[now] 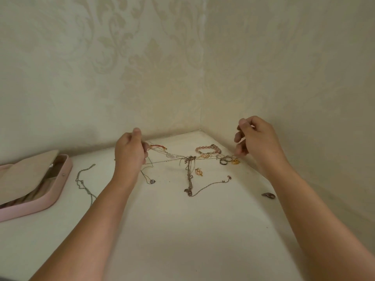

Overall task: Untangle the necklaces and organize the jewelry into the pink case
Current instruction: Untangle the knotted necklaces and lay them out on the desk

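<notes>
White table (pixel 182 230), wallpapered corner. Left hand (pixel 129 153) and right hand (pixel 257 140) each pinch an end of the tangled necklaces (pixel 189 159), strung between them with the knot mid-span. Pink case (pixel 67 173) lies open at far left.

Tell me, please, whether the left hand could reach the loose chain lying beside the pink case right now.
Likely yes: the chain lies on bare table beside the left hand, nothing between. But that hand pinches the tangled necklaces and must let go first.

Thin metal chains (pixel 189 159), matt white tabletop (pixel 182 230)
</notes>
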Tool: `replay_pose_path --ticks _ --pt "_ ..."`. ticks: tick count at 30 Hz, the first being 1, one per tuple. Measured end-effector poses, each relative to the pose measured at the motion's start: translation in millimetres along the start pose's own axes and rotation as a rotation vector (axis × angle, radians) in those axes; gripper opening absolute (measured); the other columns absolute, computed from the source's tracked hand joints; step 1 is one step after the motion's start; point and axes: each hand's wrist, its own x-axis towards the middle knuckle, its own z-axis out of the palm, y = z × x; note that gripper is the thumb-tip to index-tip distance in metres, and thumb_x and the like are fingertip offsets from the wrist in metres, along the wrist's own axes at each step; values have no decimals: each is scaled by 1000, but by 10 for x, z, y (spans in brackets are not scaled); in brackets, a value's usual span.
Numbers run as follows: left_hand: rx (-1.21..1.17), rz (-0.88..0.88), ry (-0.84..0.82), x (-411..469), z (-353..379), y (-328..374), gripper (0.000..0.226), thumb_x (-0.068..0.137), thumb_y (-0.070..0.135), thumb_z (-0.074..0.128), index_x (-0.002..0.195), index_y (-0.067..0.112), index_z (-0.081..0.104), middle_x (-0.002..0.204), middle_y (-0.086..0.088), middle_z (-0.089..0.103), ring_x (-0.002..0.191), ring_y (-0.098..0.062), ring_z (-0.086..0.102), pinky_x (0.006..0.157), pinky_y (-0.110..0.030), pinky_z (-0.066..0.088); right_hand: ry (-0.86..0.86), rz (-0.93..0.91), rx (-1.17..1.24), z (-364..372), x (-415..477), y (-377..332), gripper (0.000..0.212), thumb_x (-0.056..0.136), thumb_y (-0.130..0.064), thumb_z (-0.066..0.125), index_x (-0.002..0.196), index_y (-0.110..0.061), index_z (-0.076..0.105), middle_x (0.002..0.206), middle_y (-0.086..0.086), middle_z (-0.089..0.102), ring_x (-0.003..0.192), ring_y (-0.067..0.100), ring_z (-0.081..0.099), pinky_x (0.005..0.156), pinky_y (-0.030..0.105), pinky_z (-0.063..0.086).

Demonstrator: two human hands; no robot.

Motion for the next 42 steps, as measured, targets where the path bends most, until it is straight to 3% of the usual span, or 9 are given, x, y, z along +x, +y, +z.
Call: replay_pose_path --ticks 5,8,13,17,23,26,31,37,42 --pt "254 15 -47 7 -21 -110 32 98 22 45 73 5 54 65 -10 62 55 -20 63 64 -36 52 -62 69 268 -30 -68 -182 25 103 -19 40 84 -11 53 68 4 68 57 15 65 58 25 52" --pt "591 112 -100 1 -9 -172 28 94 26 53 85 2 65 78 -7 65 75 -24 60 62 -29 43 -148 42 126 -13 -57 -223 25 101 -21 45 80 -18 59 92 -1 71 86 15 66 83 30 52" --pt "442 230 -584 -251 179 -206 24 84 26 73 104 34 64 106 15 63 100 -1 58 87 -22 44 -298 -31 -263 8 -96 -393 27 97 -27 52 75 -23 66 90 -11 63 84 9 54 85 32 44" --pt "619 230 -804 -389 277 -333 33 81 29 75 112 30 67 110 15 60 100 1 56 76 -3 38 -256 -68 -468 -69 -85 -662 27 100 -26 46 80 -18 64 92 -5 65 86 13 57 83 34 45" --pt "548 128 -730 -360 189 -290 4 83 25 74 83 22 72 91 3 69 80 -7 57 69 -13 40 -134 103 101 -215 -106 -699 28 102 -17 41 76 -10 50 51 1 39 40 13 41 51 26 53" --pt "354 -14 -768 -337 125 -229 11 82 24 75 83 14 79 87 -16 72 77 -14 56 77 -24 41 -114 108 17 -255 -150 -548 29 101 -20 43 76 -11 53 49 -4 33 38 9 30 45 24 39" --pt "248 -125 -889 -270 39 -146 9 85 5 68 90 6 75 75 -5 74 66 -10 67 61 -17 50 -112 161 -189 -392 -273 -226 30 100 -18 45 76 -10 61 52 0 44 47 15 35 47 26 30" --pt "183 -154 -872 -301 102 -107 11 87 7 66 93 8 75 86 -9 75 76 -15 70 63 -22 48 -262 291 -612 -502 -434 121 28 98 -14 44 73 -14 59 59 3 56 44 16 48 44 20 38" --pt "73 -169 -874 -374 145 -57 14 90 6 61 96 -1 71 84 -7 75 73 -14 71 69 -22 58 -375 167 -766 -411 -449 221 7 89 -18 63 82 -19 64 76 -7 62 67 10 56 66 23 43"
